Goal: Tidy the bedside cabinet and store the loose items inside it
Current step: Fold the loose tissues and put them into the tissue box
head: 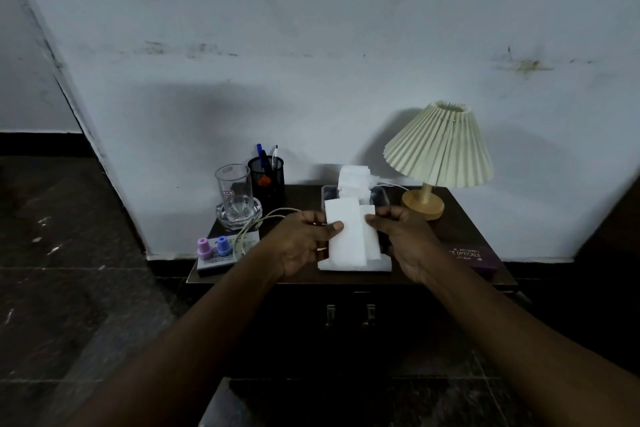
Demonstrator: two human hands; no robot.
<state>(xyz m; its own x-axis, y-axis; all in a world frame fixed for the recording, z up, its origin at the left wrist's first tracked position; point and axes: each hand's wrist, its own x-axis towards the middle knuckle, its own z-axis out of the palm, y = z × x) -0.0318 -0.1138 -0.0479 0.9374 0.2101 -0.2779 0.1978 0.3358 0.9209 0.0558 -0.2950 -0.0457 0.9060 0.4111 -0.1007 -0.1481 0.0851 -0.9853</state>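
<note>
Your left hand [301,243] pinches the left edge of a folded white tissue [348,232] under its thumb, and your right hand [405,239] pinches the right edge. The tissue hangs over, perhaps touching, a tissue pile [377,265] at the cabinet's [460,229] front edge. A glass [233,192], pen cup [268,180] and lamp [438,149] stand behind.

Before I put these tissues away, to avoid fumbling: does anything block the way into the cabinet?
Yes: the cabinet doors, below the top, appear closed, handles side by side. The left hand and right hand both hold the tissues, so neither is free to open them.
</note>
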